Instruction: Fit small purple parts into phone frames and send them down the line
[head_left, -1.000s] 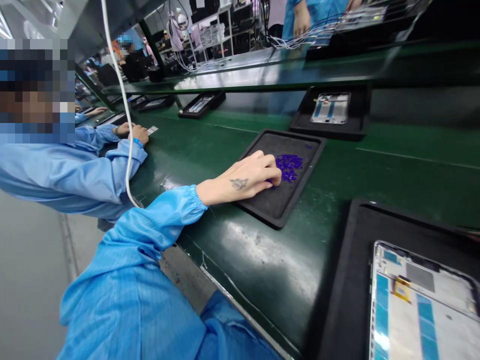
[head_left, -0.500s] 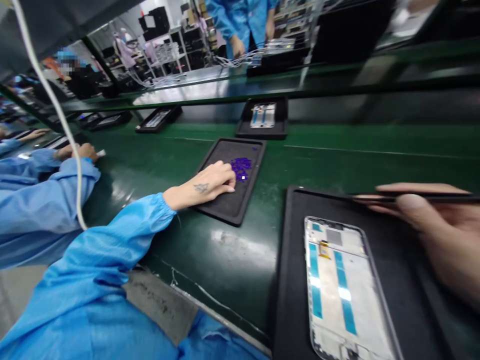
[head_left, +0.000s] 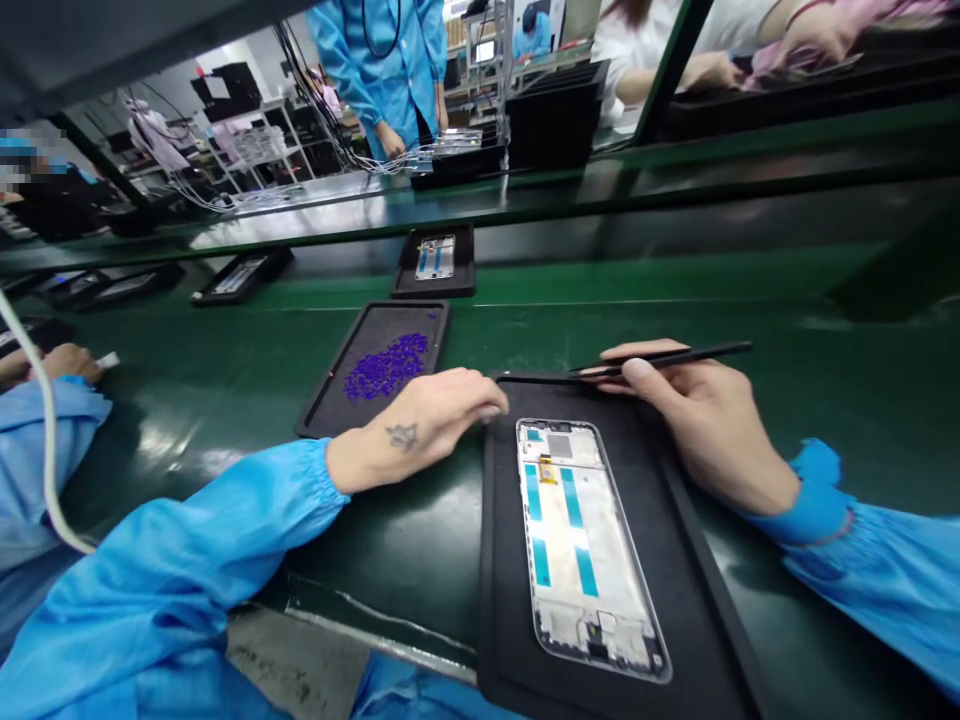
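Note:
My left hand [head_left: 427,425] hovers by the upper left corner of a black tray [head_left: 504,600], its fingertips pinched together; anything between them is too small to make out. Black tweezers [head_left: 701,354] lie in the grip of my right hand [head_left: 709,425], their tips pointing left above the tray's far edge. Inside that tray rests a silver phone frame [head_left: 615,520] with blue-green strips and a small orange flex piece [head_left: 547,470]. Left of it, a second black tray [head_left: 379,325] holds a heap of tiny purple pieces [head_left: 386,367], partly behind my left hand.
Farther back, another black tray [head_left: 435,291] carries a phone frame, and more trays [head_left: 240,277] line the bench to the left. A white cable [head_left: 49,450] hangs at left near a co-worker's sleeve [head_left: 56,440]. A green shelf rail [head_left: 555,208] runs across the back.
My left hand has moved from the purple pieces rightward to the phone frame's tray. The view has swung right, bringing the whole right hand and tweezers into sight.

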